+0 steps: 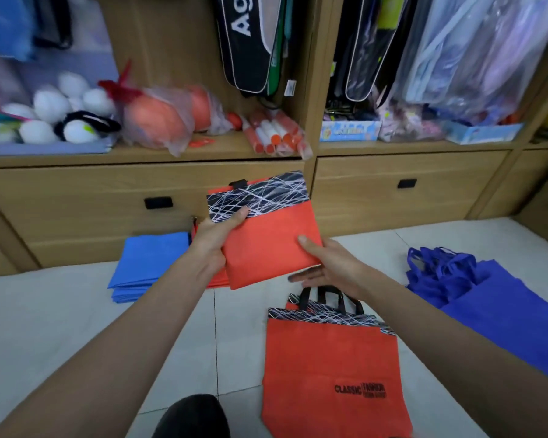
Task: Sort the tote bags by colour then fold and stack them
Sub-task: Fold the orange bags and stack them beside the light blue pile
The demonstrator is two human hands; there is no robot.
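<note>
Both arms reach forward above the pale tiled floor [60, 311], holding a folded orange fabric tote bag [272, 241] with a black-and-white streaked band clear of the ground. The left hand [214, 238] grips its left edge, thumb on the band. The right hand [329, 263] pinches the lower right corner, fingers apparently flat beneath.

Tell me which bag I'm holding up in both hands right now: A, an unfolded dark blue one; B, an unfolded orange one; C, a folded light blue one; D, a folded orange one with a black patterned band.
D: the left hand and right hand hold the folded orange bag, its black-and-white patterned band along the top edge.
</note>
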